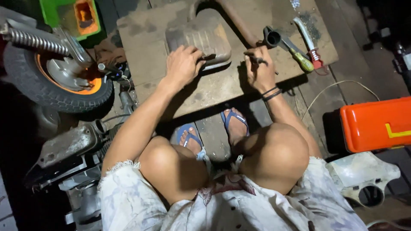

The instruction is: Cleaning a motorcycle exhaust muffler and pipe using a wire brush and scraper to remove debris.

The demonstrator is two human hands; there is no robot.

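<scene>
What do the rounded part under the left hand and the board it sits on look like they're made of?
Rounded part under the left hand: likely sheet metal, dull brown and rusty, with a pressed seam along its edge. Board: seemingly wood or plywood, worn, stained, matte, with flat square edges.

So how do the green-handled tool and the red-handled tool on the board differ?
The green-handled tool has a dark metal shaft ending in a round socket-like head, while the red-handled tool has a pale, slightly curved shaft. The green-handled one lies nearer the right hand; the red-handled one lies farther right, by the edge of the board. Both lie loose on the board, handles toward the person, touched by neither hand.
</scene>
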